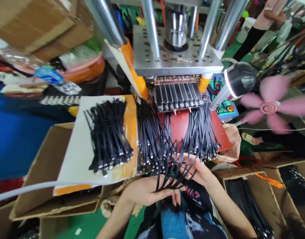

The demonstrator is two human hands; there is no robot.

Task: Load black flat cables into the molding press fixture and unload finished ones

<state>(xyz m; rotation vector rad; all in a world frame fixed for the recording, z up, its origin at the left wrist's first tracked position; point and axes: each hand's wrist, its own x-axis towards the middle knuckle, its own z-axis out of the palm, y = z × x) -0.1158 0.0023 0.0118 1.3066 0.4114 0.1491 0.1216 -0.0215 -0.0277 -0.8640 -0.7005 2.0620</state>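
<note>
A fanned bunch of flat black cables (179, 172) runs between my two hands, in front of the press. My left hand (151, 191) is closed around the lower ends, palm up, thumb along them. My right hand (196, 169) has its fingers curled about the upper part of the same cables. Just beyond my hands lies a pile of black cables with silvery metal plugs (152, 142). Another such pile (202, 132) rests to the right on the red board (178, 126). A neat stack of black cables (109, 132) covers part of the white board (76, 146).
A metal press (177, 66) with a row of black moulds (178, 96) stands ahead. Right of it are a lamp (242, 79), control box (225, 111) and spinning pink fan (269, 106). Cardboard boxes (264, 199) flank me. A person (264, 23) stands at the back right.
</note>
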